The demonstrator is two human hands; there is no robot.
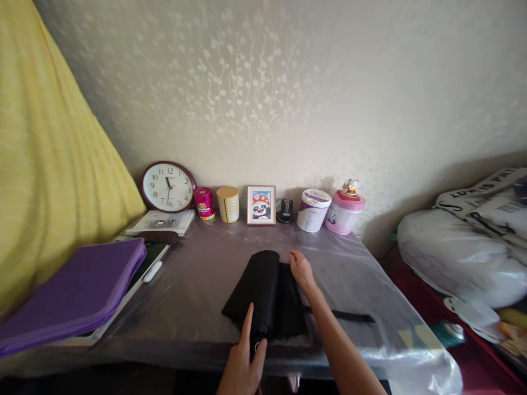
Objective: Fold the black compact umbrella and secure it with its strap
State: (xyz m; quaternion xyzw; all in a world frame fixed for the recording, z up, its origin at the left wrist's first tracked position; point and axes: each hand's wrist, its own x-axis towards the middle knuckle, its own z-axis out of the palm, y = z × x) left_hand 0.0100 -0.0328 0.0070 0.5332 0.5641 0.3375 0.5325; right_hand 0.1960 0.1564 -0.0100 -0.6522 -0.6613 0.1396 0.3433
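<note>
A black folded umbrella lies on the plastic-covered table, with loose black fabric beside it and a black strap trailing to the right. My left hand rests at the umbrella's near end, index finger stretched along it and thumb by the handle tip. My right hand lies flat on the fabric at the far right side, fingers extended.
A purple zip case and a white marker lie at the left. Along the wall stand a clock, two tins, a panda picture frame, a white tub and a pink jar. Stuffed bags pile up at the right.
</note>
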